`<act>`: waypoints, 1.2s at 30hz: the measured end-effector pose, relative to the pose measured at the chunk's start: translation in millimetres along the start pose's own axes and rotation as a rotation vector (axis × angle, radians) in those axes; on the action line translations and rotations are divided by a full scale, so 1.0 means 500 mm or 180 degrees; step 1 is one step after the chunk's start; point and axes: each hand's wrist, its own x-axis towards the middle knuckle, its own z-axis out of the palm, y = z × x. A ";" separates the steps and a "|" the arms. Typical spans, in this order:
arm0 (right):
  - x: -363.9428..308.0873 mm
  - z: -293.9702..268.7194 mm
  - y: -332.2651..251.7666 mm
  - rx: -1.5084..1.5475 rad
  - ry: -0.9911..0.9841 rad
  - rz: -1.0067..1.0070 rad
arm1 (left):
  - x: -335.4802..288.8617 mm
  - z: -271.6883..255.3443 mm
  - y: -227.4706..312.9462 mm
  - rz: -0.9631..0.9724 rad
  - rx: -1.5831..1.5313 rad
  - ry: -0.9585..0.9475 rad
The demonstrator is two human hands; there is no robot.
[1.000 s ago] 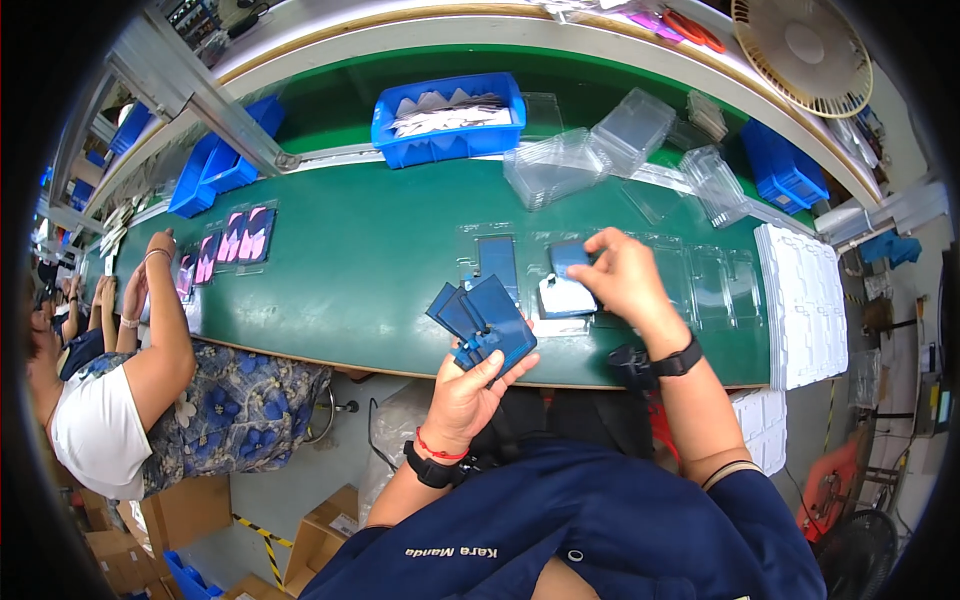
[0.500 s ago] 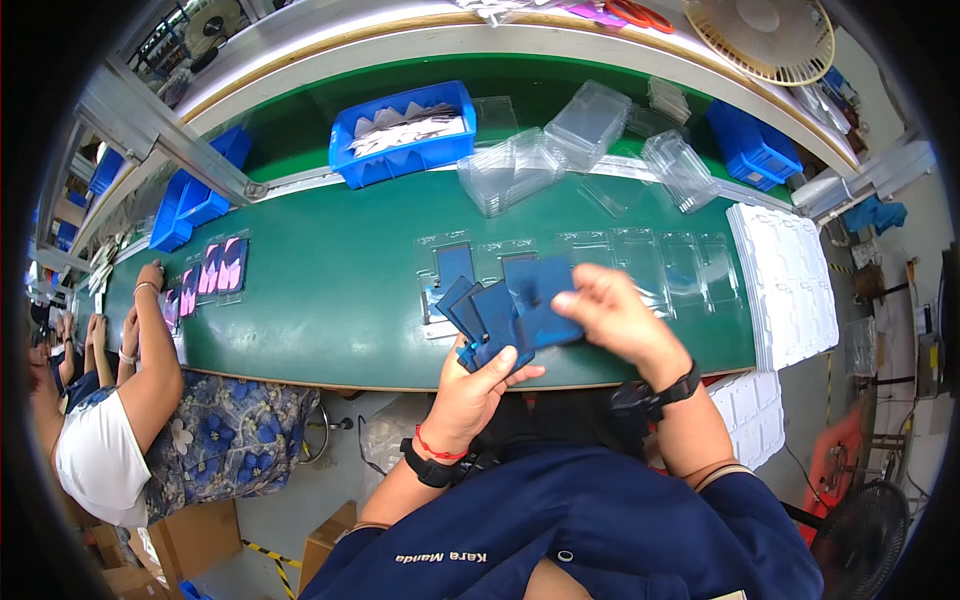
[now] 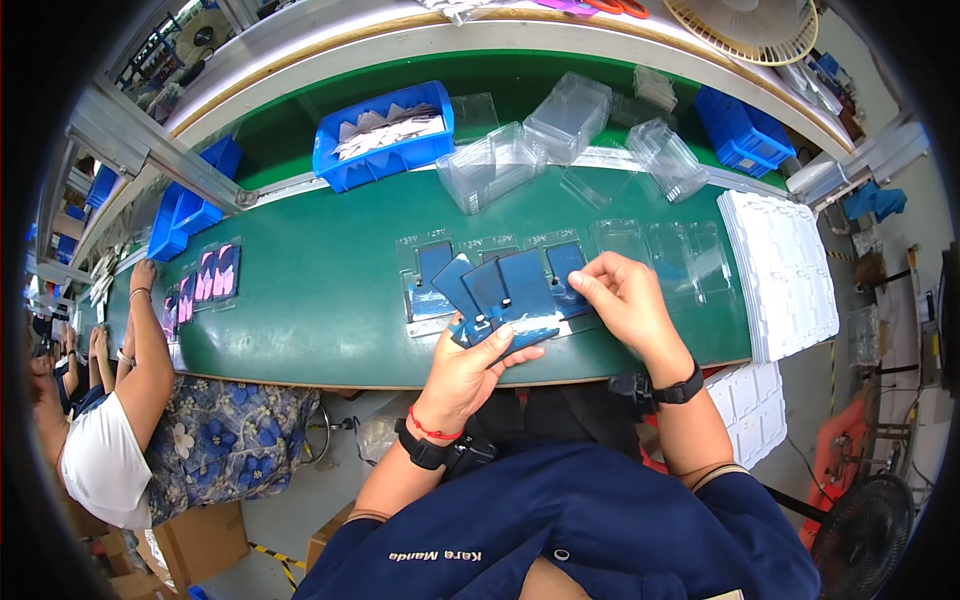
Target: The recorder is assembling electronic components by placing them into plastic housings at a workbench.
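My left hand grips a fanned stack of dark blue flat cards by their lower edge, just above the near edge of the green belt. My right hand pinches the right edge of the front card with thumb and fingers. Behind the cards lies a clear plastic tray strip on the belt, with a blue card in its left pocket and another beside my right hand; the pockets to the right look empty.
A blue bin of parts and piles of clear trays sit at the back. White tray stacks lie on the right. A co-worker's arm rests at the left by a tray with pink cards.
My right hand came back from the tray strip to the fanned cards and now pinches the front one. The view has tilted down a little.
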 end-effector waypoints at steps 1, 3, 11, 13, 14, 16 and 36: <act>-0.009 0.005 0.011 0.0617 -0.0251 -0.0171 | 0.003 0.004 -0.002 -0.0028 0.0000 -0.0001; -0.037 -0.005 -0.049 0.1733 -0.0902 0.0297 | 0.005 0.013 -0.005 -0.0140 0.0054 -0.0112; 0.010 -0.161 0.060 0.0799 0.0266 0.0420 | 0.014 0.035 -0.009 -0.0263 -0.0067 -0.0166; 0.027 -0.181 0.082 -0.0036 0.0394 0.0612 | 0.013 0.033 -0.015 -0.0292 -0.0288 -0.0084; 0.030 -0.175 0.087 -0.0130 0.0334 0.0688 | 0.014 0.035 -0.017 -0.0272 -0.0227 -0.0102; 0.029 -0.154 0.081 -0.0382 0.0221 0.0741 | 0.017 0.042 -0.018 -0.0274 -0.0163 -0.0172; -0.096 -0.045 -0.074 0.2026 -0.0852 0.0026 | -0.013 0.090 0.039 -0.0631 -0.0152 -0.0363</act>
